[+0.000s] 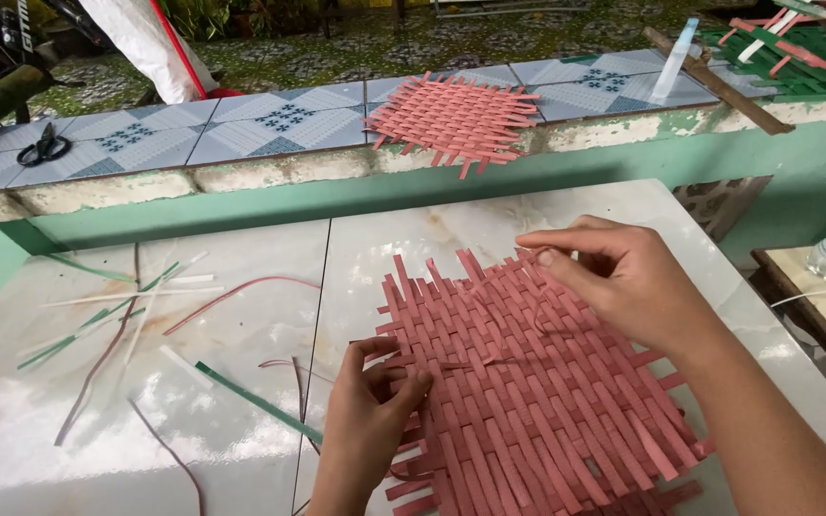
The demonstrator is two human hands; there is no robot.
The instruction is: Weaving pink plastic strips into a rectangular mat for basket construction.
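A half-woven mat of pink strips (537, 392) is spread on the pale glossy tabletop (241, 420), and both hands are laid on it. Its left edge is pressed by the left hand (370, 411), whose fingers are curled shut on the strip ends there, while a thin pink strip (528, 250) at its far edge is pinched between thumb and forefinger of the right hand (623, 282) (the other fingers loosely bent). Left of the mat, loose strips (126, 306) in green, white and pink are scattered, and beyond it a second pink woven mat (456, 117) is seen on the tiled ledge (241, 124).
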